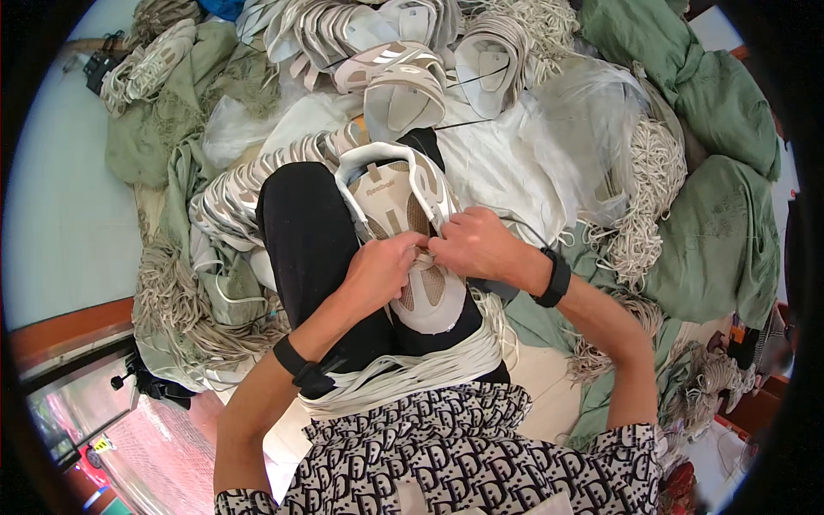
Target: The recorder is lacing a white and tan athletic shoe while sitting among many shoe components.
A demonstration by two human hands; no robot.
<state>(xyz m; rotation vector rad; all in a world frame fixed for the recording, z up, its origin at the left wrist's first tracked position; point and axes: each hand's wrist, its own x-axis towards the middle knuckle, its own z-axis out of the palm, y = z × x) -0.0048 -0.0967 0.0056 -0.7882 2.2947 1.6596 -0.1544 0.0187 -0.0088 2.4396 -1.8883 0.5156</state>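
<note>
A beige and white shoe upper (432,316) lies across my black-clad thighs, its rounded toe toward me and its open heel end away. My left hand (382,268) is closed at the lacing area, fingertips pinched on a pale shoelace (422,261). From the other side my right hand (479,246) is closed close by, its fingers bent at the same lace. The fingertips nearly meet and hide part of the lace and eyelets. A bundle of long cream laces (421,367) is draped over my lap below the toe.
Stacked shoe uppers (245,193) lie left of my knee, with more stacked uppers (365,30) at the far side. Lace bundles (648,202) hang at the right, and others (176,292) at the left. Green cloth (712,232) and clear plastic sheeting (588,112) surround them.
</note>
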